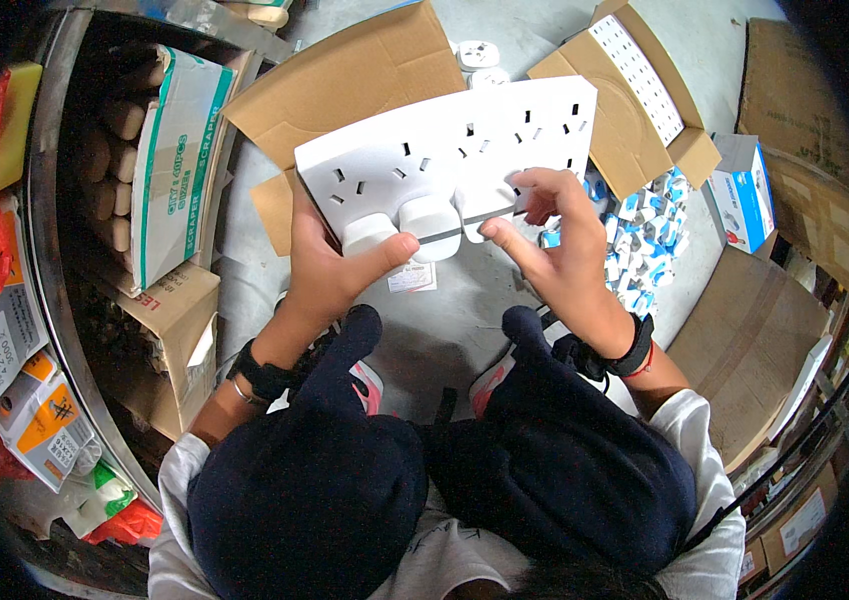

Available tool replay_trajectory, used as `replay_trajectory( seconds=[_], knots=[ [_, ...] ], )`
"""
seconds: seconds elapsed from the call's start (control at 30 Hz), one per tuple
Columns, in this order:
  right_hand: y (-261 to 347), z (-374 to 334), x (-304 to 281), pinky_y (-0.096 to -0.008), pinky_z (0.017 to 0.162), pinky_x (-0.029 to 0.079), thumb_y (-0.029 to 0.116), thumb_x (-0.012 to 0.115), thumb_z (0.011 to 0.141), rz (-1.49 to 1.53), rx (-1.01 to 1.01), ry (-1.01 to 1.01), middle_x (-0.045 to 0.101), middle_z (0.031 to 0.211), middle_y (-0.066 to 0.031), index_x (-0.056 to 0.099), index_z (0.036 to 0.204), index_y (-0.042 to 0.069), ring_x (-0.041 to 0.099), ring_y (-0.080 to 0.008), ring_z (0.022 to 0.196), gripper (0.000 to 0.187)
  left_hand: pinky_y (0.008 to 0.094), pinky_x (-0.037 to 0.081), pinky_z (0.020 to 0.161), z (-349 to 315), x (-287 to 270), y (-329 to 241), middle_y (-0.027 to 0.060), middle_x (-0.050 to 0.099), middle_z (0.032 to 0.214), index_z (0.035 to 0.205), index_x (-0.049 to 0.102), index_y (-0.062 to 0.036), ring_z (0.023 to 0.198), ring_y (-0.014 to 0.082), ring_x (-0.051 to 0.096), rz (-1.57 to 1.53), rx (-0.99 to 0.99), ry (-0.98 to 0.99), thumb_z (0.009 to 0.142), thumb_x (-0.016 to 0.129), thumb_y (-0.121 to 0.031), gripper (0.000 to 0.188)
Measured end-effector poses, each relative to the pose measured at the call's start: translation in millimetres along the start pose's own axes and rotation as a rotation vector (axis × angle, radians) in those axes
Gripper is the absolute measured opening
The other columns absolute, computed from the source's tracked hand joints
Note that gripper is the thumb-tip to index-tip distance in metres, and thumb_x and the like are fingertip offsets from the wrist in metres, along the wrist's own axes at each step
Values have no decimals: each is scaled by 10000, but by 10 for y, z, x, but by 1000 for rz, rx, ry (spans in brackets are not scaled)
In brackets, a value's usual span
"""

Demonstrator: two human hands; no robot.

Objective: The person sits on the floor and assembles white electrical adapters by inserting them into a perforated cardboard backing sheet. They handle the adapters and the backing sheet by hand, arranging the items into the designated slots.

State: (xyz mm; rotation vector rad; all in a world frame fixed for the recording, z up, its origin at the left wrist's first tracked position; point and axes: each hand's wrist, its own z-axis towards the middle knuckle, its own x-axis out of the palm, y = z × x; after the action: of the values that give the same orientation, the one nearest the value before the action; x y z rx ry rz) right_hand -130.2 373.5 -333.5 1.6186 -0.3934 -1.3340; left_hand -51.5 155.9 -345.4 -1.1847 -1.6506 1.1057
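A white panel (445,135) with rows of dark socket slots is held tilted above my knees. Three white plug adapters sit along its near edge: one at the left (369,235), one in the middle (431,226) with a grey stripe, and one at the right (486,205). My left hand (327,270) grips the panel's left end, its thumb lying against the middle adapter; its other fingers are hidden behind. With thumb and fingers, my right hand (570,245) pinches the right adapter, which touches the panel.
Behind the panel stands an open cardboard box (345,85). Another open carton (595,110) holds a second slotted white panel (635,75). Small blue-and-white pieces (655,230) lie heaped beside a blue box (742,195). White adapters (478,54) rest on the floor; a loaded shelf (65,200) borders the left.
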Motion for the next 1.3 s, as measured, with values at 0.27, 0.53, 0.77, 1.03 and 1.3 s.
replay_trajectory(
  seconds=[0.27,0.53,0.77,1.03,1.3],
  knots=[
    [-460,154,-171,-263,625,471,87,615,898,89,7,-357,588,834,-77,588,1036,-7,557,-134,676,169,342,442,980,132,-351,171,124,529,1239,1342,342,-30,1142,221,540,-209,-255,-185,706,813,-105,795],
    [-1240,339,44,-368,836,502,82,629,837,-407,9,63,610,1068,-148,552,1164,47,609,-281,969,338,352,422,1017,108,-700,254,136,499,1273,1380,328,-7,1187,234,514,-310,-247,-126,776,744,-199,758],
    [-1293,584,492,-380,862,492,127,661,771,-561,-201,94,578,1094,-160,487,1181,6,551,-328,1041,461,350,422,1021,133,-765,251,141,491,1297,1385,325,-8,1209,235,505,-267,-211,-91,772,749,-215,774],
    [-1315,651,500,-406,750,518,178,652,807,-476,-147,142,598,1018,-198,492,1116,-3,617,-328,914,392,349,428,1015,106,-702,253,141,497,1285,1377,324,-5,1204,231,507,-284,-237,-114,775,750,-184,759],
    [-1318,384,107,-241,643,444,278,477,941,656,774,134,574,909,4,514,1221,93,502,-81,695,337,358,411,1026,106,-612,228,145,498,1280,1378,309,6,1195,242,511,-310,-232,-77,744,778,-182,810]
  ],
)
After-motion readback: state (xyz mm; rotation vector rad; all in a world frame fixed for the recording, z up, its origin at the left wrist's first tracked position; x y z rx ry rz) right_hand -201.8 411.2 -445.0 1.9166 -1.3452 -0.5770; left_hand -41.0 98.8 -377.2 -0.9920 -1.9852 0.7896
